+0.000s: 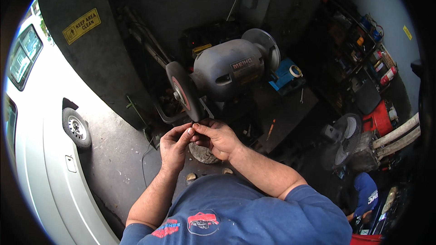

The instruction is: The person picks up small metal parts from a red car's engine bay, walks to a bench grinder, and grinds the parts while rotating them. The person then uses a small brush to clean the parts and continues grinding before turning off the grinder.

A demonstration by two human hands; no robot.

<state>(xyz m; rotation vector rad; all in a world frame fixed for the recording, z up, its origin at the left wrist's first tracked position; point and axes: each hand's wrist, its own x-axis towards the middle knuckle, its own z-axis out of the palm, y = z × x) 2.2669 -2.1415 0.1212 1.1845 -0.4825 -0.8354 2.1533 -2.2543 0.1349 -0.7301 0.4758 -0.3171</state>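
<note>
Both my hands meet just below the left wheel [181, 91] of a grey bench grinder [227, 68]. My left hand [176, 143] pinches with thumb and fingertips. My right hand [215, 138] is closed beside it, its thumb touching the same spot. Something small and dark sits between the fingertips, close to the wheel's lower edge; its kind is too small to make out. Whether it touches the wheel I cannot tell. The grinder's other wheel [265, 47] is at the far right end, away from my hands.
A dark bench top [288, 113] bears a roll of tape [295, 71], a wrench [302, 95] and an orange pen-like stick [271, 129]. A fan [344, 140] stands right. Another person [365, 195] crouches lower right. A white van [50, 154] is at left.
</note>
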